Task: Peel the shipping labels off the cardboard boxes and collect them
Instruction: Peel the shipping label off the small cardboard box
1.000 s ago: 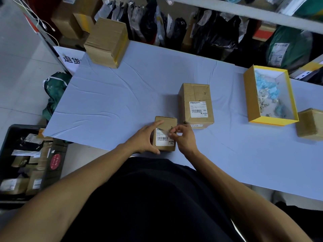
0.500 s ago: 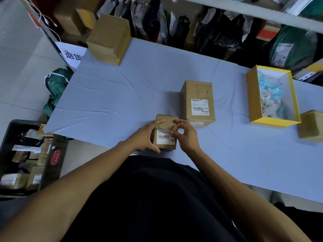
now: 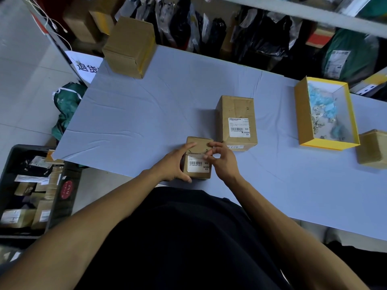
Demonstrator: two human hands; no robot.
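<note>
Head view: the left hand (image 3: 174,164) clamps the small box (image 3: 199,158) from its left side, while the right hand (image 3: 223,162) pinches the shipping label (image 3: 198,165) at its upper right corner, fingertips together. Pulling too sharply there could tear the label, leaving scraps stuck below the pinch.

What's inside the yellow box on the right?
The yellow box is open and holds crumpled blue and pale scraps, loosely piled. Its near wall hides part of the floor.
</note>
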